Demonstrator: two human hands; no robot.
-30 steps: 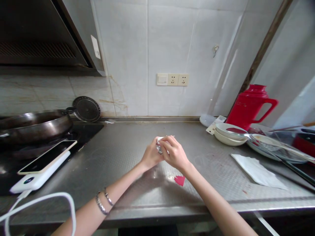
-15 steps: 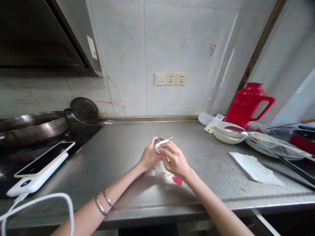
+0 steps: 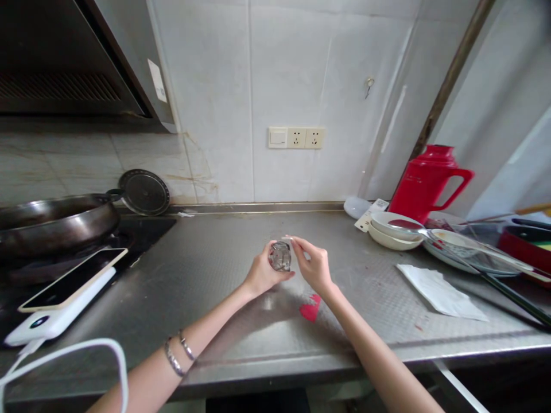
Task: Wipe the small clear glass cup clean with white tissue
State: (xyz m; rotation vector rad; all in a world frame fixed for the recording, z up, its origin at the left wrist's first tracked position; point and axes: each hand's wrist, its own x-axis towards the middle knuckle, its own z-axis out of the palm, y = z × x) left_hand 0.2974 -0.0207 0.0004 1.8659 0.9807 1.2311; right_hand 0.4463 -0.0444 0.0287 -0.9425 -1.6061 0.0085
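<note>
Two bare hands meet over the middle of a metal kitchen counter [image 3: 215, 269]: the left hand [image 3: 263, 271] curls round a small, clear, patterned glass, and the right hand [image 3: 313, 265], just to the right, has thumb and fingertips drawn together in a pinch. Pale wall tiles [image 3: 206, 69] rise behind the far edge of the counter, with a dark range hood [image 3: 60, 51] high on the left. Beneath the hood, a wide metal pan [image 3: 81, 221] stands on the black stove at far left. On the far right, a red flask [image 3: 424, 183] stands behind stacked white bowls [image 3: 394, 238], and a folded white paper sheet [image 3: 439, 291] lies nearer, on the right. At near left, a phone [image 3: 73, 280] lies against a white power bank [image 3: 55, 321]. Smaller, and central, the glass [image 3: 279, 256] is held above the counter, its round end turned toward the viewer; whether that end is open cannot be told. Close in size, a red heart-shaped piece [image 3: 310, 308] lies flat on the counter, nearer than the glass. Smallest is a pale sliver [image 3: 287, 237] at the right fingertips, by the glass's far edge, too small to identify. Working well here would seem to call for a steady, light left grip that leaves the rim free, and a gentle right pinch with small wrist movements, clear of the red piece.
</note>
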